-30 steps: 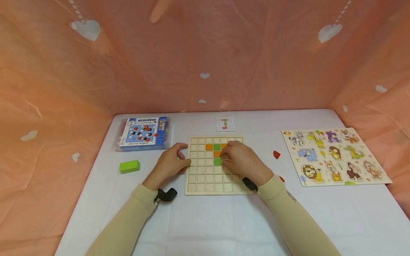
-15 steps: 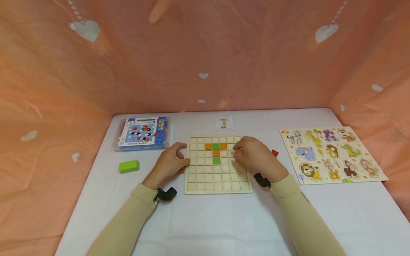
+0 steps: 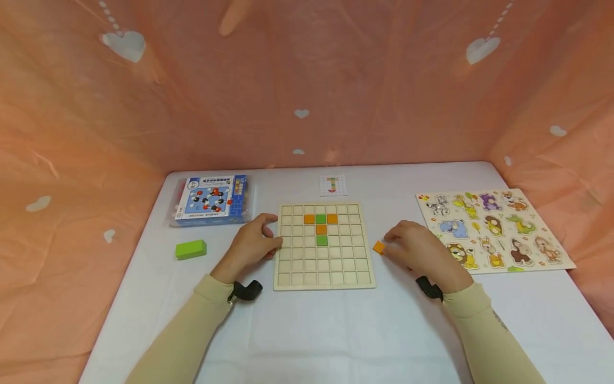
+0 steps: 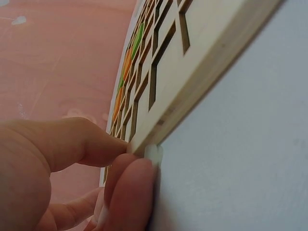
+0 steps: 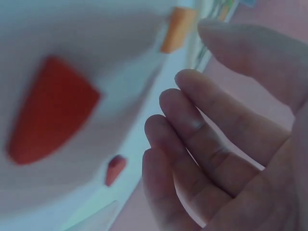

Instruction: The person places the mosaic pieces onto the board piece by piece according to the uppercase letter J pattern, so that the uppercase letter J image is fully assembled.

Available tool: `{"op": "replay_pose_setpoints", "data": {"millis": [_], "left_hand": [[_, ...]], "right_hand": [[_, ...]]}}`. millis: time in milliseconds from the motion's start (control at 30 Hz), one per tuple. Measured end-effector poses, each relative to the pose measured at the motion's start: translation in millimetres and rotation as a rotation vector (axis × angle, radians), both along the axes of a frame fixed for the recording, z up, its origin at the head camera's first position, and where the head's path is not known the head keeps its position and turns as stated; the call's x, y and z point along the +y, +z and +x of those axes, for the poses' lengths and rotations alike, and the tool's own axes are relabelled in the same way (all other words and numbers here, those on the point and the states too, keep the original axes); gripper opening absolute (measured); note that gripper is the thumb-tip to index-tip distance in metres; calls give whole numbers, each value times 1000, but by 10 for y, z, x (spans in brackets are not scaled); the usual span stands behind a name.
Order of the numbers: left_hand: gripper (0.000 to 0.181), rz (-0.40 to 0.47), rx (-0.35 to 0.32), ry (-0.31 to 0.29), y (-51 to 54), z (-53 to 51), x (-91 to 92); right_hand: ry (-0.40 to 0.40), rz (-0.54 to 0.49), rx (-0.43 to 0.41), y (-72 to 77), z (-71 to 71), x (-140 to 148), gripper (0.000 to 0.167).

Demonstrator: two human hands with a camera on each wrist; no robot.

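Note:
A pale wooden grid board [image 3: 297, 266] lies on the white table. Set in its cells are orange tiles [image 3: 309, 219] and green tiles [image 3: 322, 240] in a T shape. My left hand [image 3: 251, 242] grips the board's left edge; in the left wrist view, fingertips [image 4: 132, 178] press close against that edge. My right hand [image 3: 422, 250] is right of the board, its fingers loosely bent beside a loose orange tile [image 3: 378, 247]. In the right wrist view a gap shows between thumb and fingers, with the orange tile beyond. Two red curved-edge pieces [image 5: 53, 110] lie there, hidden in the head view.
A small pattern card [image 3: 333, 185] lies behind the board. At the left are a boxed molecule set [image 3: 211, 200] and a green block [image 3: 191, 249]. An animal puzzle board [image 3: 494, 229] lies to the right. An orange curtain [image 3: 307, 80] surrounds the table.
My right hand has left the orange tile in the T's top right cell and moved right, off the board, to the loose orange tile. My left hand has stayed at the board's edge.

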State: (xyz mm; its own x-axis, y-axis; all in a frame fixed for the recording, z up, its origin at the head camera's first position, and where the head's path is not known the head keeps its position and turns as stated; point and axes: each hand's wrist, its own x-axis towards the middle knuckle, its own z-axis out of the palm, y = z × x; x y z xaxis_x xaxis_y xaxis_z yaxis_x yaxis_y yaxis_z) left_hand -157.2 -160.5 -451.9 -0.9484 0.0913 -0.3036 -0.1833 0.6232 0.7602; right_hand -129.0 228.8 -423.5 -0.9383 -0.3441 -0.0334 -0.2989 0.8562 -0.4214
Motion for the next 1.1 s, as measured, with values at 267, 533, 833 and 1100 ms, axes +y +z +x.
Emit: {"op": "replay_pose_setpoints", "data": {"millis": [267,533,833,1100], "left_hand": [[64,11,-2,7,8,-2,-8],[64,31,9,5,-23,2,-2],[63,35,15,3,-20,0,3],[63,23,10,6,-17,0,-2]], "right_hand": [[16,18,6,-69,-4,11,23],[15,24,27,-81,-4,-35,20],[14,49,38,-97,-17,-56,17],[30,52,64,-58,-41,-74,14]]}}
